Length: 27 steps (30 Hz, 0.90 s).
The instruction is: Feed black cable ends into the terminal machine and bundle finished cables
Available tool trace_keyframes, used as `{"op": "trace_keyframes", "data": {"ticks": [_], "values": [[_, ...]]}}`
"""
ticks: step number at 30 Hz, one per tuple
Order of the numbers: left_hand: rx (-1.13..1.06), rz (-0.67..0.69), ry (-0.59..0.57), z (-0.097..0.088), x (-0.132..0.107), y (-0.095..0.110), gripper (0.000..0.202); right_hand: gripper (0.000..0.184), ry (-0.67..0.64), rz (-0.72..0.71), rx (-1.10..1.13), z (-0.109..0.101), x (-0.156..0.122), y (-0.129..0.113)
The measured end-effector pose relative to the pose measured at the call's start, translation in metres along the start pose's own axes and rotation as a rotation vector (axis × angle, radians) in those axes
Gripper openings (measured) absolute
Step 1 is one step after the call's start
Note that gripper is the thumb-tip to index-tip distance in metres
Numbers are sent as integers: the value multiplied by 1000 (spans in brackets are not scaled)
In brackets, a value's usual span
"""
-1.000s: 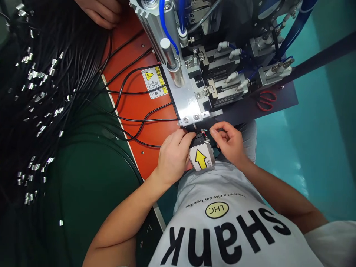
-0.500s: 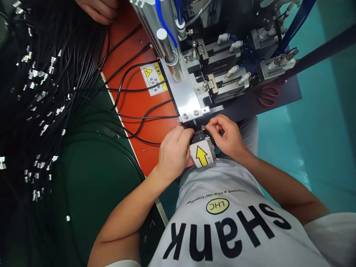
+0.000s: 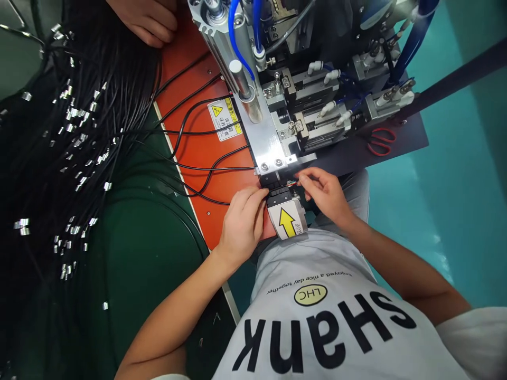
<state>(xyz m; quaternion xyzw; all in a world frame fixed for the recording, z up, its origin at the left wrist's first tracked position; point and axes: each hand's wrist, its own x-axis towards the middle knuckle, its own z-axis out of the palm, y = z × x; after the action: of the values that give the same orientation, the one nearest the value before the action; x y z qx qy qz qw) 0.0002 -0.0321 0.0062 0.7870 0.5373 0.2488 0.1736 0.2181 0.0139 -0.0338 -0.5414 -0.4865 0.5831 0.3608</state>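
- Head view: at the centre of the frame, the right hand (image 3: 325,196) is seen with thumb and forefinger pinched on the coloured wire ends (image 3: 293,182).
- The wire ends are held just left of those fingertips, running left to right, between the metal plate (image 3: 265,142) and the arrow-labelled fixture (image 3: 287,221).
- The left hand (image 3: 241,224) is curled against the fixture's left side; whether anything is gripped cannot be told.
- A co-worker's hand (image 3: 148,21) is seen at upper left.

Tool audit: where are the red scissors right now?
Head view, right side: the red scissors lie flat on the machine's dark base plate, just past the pneumatic cylinders, beyond the right hand.
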Motion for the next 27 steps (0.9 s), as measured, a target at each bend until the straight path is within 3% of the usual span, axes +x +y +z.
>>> {"op": "trace_keyframes", "data": {"ticks": [3, 7, 14, 18, 22, 25, 27], "values": [[87, -33, 6, -5, -16, -2, 39, 32, -69, 106, 109, 4, 8, -1], [237, 2, -29, -6, -34, -6, 53, 35, -62, 169, 252, 9, 11, -2], [306, 47, -70, -10, -39, -7, 58, 43, -104, 294, 321, -1, -2, 3], [307, 48, -64, -11, -33, -12, 54, 39, 11, 294, 355, -13, -15, 16], [331, -1, -55, -10, -5, -20, 47, 31, 37, 246, 377, -18, -22, 16], [315, -5, -93, -32, 7, -23, 42, 26, 49, 217, 381, -21, -28, 6], [286, 62, -231, -60, -2, -21, 37, 23, 79, 202, 357, -27, -34, 0]]}}
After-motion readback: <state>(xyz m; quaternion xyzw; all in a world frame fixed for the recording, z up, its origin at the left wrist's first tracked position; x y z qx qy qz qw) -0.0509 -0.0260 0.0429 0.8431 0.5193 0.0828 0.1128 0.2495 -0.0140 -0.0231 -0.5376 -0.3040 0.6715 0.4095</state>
